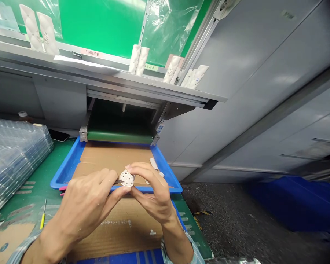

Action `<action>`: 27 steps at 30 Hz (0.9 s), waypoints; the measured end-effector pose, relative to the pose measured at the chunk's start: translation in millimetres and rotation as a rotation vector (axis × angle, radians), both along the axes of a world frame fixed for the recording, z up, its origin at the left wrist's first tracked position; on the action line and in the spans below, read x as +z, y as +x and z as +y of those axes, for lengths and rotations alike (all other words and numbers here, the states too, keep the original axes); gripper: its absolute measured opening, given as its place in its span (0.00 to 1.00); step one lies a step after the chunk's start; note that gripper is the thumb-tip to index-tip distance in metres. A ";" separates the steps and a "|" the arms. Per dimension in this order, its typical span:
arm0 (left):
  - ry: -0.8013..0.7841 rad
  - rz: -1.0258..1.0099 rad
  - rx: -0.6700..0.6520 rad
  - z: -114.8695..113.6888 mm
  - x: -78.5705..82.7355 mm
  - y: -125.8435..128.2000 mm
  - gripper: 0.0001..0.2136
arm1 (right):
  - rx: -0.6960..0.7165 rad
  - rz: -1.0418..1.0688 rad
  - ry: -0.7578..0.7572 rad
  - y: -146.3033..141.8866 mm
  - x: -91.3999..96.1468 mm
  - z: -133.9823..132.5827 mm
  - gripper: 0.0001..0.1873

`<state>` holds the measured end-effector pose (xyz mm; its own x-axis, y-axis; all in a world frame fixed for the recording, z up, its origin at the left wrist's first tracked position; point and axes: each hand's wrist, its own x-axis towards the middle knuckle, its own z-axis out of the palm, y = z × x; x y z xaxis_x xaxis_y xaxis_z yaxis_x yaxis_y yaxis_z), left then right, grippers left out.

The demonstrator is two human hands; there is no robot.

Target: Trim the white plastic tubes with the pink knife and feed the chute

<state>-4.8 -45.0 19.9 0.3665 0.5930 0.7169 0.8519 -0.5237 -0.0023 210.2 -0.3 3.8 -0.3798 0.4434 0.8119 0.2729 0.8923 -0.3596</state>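
Between my two hands is a small round white plastic part (127,179), its flat face with several small holes turned toward me. My right hand (151,190) grips its right side and edge between thumb and fingers. Closed beside it, my left hand (89,201) holds a metal-tipped tool (118,181), whose tip meets the part's left edge. Most of that tool is hidden by the fingers. Two pink ends (62,190) stick out past the left hand's far side; whether they belong to the tool I cannot tell.
A blue tray (61,172) lined with cardboard holds several white pieces (154,164). Behind it sits a green conveyor belt (121,136). Stacked clear plastic trays (16,157), a phone (59,135) and a yellow-handled screwdriver (43,219) lie left. White patterned tubes (139,60) stand on the shelf above.
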 end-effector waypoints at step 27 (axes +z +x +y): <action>-0.095 -0.169 -0.205 9.8 -3.3 -5.5 0.15 | 0.011 -0.022 -0.188 -3.4 -7.8 -2.0 0.25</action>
<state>-10.3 -35.2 16.6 0.3659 0.5861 0.7229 0.7121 -0.6764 0.1879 206.8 -2.3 -4.0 -0.4023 0.5820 0.7067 0.2730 0.8131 -0.5142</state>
